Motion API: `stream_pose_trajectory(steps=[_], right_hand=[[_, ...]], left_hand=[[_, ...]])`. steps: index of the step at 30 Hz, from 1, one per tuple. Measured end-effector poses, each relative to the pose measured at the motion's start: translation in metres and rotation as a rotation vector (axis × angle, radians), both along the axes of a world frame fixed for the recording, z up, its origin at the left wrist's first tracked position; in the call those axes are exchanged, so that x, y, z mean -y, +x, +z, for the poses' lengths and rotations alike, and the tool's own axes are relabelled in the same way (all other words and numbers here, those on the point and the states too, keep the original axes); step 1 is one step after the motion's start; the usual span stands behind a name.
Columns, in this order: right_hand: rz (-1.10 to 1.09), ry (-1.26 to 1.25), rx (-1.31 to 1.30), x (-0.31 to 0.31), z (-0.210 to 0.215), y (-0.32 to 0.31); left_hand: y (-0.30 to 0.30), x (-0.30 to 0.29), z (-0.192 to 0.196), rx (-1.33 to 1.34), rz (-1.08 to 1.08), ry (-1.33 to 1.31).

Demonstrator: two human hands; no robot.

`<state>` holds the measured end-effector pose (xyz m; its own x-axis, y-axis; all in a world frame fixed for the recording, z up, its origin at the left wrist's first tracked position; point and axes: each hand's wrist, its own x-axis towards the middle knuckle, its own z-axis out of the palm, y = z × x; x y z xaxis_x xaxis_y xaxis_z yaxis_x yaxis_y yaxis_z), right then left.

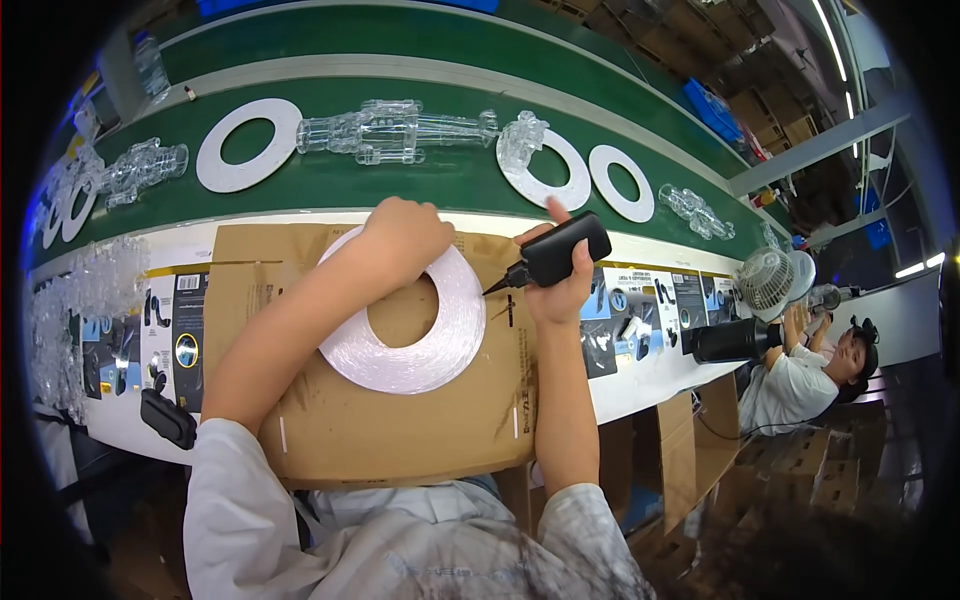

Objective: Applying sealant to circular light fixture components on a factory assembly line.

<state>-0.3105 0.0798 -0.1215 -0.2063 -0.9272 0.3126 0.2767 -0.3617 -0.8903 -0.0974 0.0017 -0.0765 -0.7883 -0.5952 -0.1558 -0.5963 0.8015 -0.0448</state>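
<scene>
A white flat ring (400, 365) with a glossy, ridged surface lies on a brown cardboard sheet (330, 440) in front of me. My left hand (405, 240) rests over its far side, fingers curled and closed; whatever they may pinch is hidden from view. In my right hand (560, 285) is a black squeeze bottle (565, 248), held tilted with its thin nozzle pointing down and left. The nozzle tip is at the ring's right edge; I cannot tell if it touches.
Beyond the cardboard, a green conveyor belt (450, 185) carries white rings (250, 145) and clear plastic parts (390, 130). Clear pieces (90, 310) are heaped at left. A small fan (768, 280) and a black cylinder (735, 342) stand at right, near another person (800, 385).
</scene>
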Motion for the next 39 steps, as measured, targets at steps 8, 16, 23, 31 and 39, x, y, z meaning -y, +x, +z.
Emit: stream_pose_trajectory(steps=[8,16,23,31,39], right_hand=[[0.219,-0.162,0.232,-0.007,0.017,0.021],[0.486,-0.141,0.544,-0.014,0.03,0.036],[0.572,-0.185,0.691,-0.013,0.026,0.032],[0.654,-0.168,0.714,-0.011,0.022,0.018],[0.577,-0.09,0.697,-0.016,0.025,0.021]], left_hand=[[0.003,-0.004,0.011,-0.141,-0.032,0.071],[0.001,-0.004,0.001,-0.165,-0.055,0.027],[-0.007,-0.001,0.001,-0.143,-0.168,0.042],[-0.012,-0.011,-0.001,-0.186,-0.223,-0.104],[-0.015,-0.009,-0.005,-0.182,-0.21,-0.082]])
